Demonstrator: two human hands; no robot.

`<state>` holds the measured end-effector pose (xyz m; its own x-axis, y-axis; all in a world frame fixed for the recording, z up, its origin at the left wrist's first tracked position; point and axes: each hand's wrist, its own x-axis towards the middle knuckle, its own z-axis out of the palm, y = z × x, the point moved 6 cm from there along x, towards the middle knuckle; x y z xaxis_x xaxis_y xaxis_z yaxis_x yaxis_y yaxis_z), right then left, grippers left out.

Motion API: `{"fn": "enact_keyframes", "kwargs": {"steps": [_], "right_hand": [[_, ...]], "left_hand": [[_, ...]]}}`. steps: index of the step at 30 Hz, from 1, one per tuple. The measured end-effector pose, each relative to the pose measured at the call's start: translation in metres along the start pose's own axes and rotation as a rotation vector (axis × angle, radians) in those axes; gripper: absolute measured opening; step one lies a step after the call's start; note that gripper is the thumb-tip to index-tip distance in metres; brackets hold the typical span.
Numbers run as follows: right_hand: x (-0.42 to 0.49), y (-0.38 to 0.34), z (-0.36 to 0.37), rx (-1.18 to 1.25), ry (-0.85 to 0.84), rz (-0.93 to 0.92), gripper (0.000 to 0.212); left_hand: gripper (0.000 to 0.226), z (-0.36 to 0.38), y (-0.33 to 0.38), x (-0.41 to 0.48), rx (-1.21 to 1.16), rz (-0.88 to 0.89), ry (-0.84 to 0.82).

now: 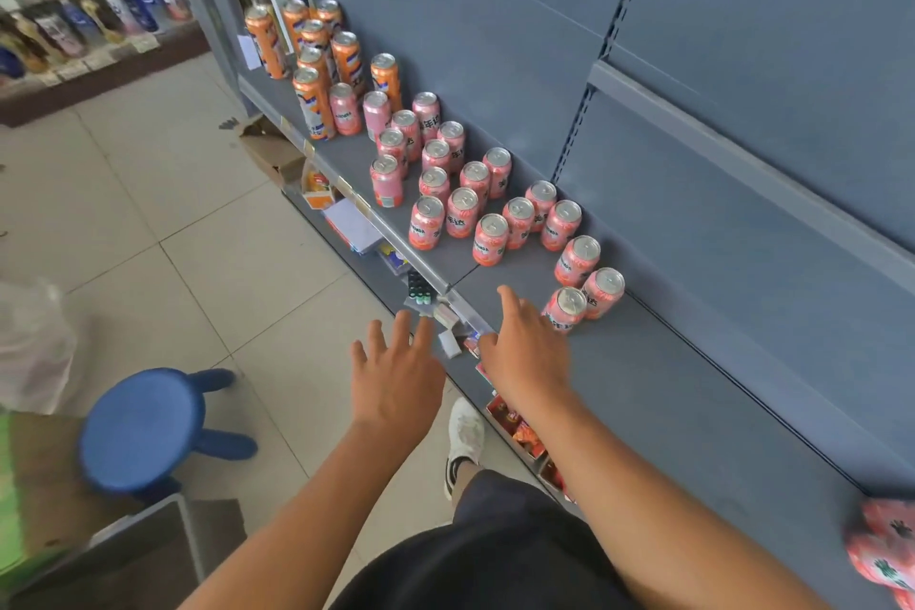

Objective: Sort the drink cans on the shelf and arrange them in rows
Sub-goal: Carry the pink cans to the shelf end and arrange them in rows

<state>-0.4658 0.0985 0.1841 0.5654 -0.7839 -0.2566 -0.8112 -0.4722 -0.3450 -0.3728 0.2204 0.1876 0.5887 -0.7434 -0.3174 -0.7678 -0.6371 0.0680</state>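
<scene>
Many pink cans (463,212) stand upright, long axes vertical, in loose rows along the grey shelf (668,386), with taller orange cans (313,102) at its far end. The left hand (396,381) and right hand (525,357) are spread and empty at the front edge. A blue stool (141,431) stands on the tiled floor (148,213).

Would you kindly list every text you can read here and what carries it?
"年达": pink metal drink can nearest the right hand.
"年达": another pink can in the middle cluster.
Tall orange cans, shelf-edge tags: too blurred to read.
</scene>
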Motion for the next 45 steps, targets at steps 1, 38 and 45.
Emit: {"fn": "enact_keyframes", "kwargs": {"steps": [1, 38, 45], "right_hand": [[0.011, -0.001, 0.001, 0.003, -0.006, 0.001, 0.06], [0.124, 0.114, 0.069, 0.632, 0.451, 0.927, 0.078], [0.123, 0.148, 0.121, 0.933, 0.407, 1.184, 0.085]], "left_hand": [[0.047, -0.002, -0.001, 0.011, 0.002, 0.001, 0.003], [0.085, 0.061, 0.055, 0.325, -0.485, 0.187, -0.474], [0.073, 0.093, 0.065, 0.352, -0.691, 0.108, -0.454]]}}
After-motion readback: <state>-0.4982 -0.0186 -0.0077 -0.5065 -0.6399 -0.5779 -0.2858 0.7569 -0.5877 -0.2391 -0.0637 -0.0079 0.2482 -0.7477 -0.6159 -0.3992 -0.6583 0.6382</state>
